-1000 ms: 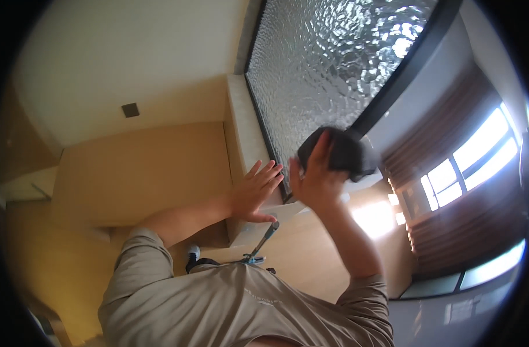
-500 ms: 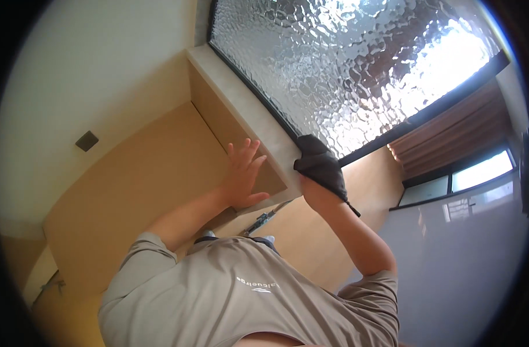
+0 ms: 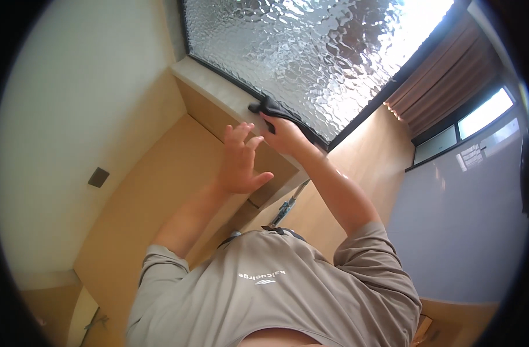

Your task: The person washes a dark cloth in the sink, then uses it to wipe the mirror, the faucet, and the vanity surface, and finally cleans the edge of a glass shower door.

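My right hand grips a black cloth, which is bunched at the fingers and trails along the foot of a textured glass panel. It rests at the pale ledge below the glass, near the panel's black frame. Just left of it, my left hand has its fingers spread, holding nothing. That hand is in front of the wooden side under the ledge; whether it touches the wood, I cannot tell.
Below the ledge spreads a light wooden surface. A dark square plate sits on the pale wall at the left. Beneath my arms stands a grey metal rod with a clamp. A brown curtain and a window lie to the right.
My right hand has moved left along the ledge with the cloth, away from the glass corner, and is closer to my left hand. The whole view has shifted a little.
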`<state>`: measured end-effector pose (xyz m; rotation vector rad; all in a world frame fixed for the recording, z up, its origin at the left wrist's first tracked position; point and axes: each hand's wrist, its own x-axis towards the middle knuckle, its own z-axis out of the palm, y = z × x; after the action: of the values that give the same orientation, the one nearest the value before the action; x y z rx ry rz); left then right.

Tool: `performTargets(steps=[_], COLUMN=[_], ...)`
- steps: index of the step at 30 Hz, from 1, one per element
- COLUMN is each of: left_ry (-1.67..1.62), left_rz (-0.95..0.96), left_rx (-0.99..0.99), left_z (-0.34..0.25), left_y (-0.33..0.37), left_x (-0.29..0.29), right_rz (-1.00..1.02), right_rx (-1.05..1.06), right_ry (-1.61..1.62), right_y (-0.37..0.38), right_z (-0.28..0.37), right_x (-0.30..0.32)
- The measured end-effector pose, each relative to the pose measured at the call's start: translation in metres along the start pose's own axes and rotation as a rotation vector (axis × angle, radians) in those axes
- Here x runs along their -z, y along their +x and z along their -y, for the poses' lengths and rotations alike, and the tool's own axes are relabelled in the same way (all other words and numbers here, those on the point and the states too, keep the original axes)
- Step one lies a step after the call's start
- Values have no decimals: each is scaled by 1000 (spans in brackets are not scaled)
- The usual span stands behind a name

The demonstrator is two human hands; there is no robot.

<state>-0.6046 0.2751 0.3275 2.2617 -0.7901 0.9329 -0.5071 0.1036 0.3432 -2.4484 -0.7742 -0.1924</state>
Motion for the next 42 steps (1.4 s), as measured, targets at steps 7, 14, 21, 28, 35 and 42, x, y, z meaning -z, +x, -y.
performTargets(steps=[7,14,21,28,35,42], left_ry=[-251,231,426,297,657,847], left_rz=[-76,302,426,326,956,508], left_rx=[-178,177,591,157,248,259], left_z=[-27,-43,-87,-89,24,243], left_y=[21,65,100,50,90,87], left_x=[-46,-88,-129,-124,-94,-60], right_rz=[-294,-271,-160,-89,-31,-207], right_rx=[-608,-308,-486,-796,-813,-902], right_ry=[1371,1121,1259,1640,1491,1545], right_y=[-46,-107,-250,-289,-284,-307], right_z=[-16,-24,-59,-96,-111,-104], right_x=[38,53,92,87,98,70])
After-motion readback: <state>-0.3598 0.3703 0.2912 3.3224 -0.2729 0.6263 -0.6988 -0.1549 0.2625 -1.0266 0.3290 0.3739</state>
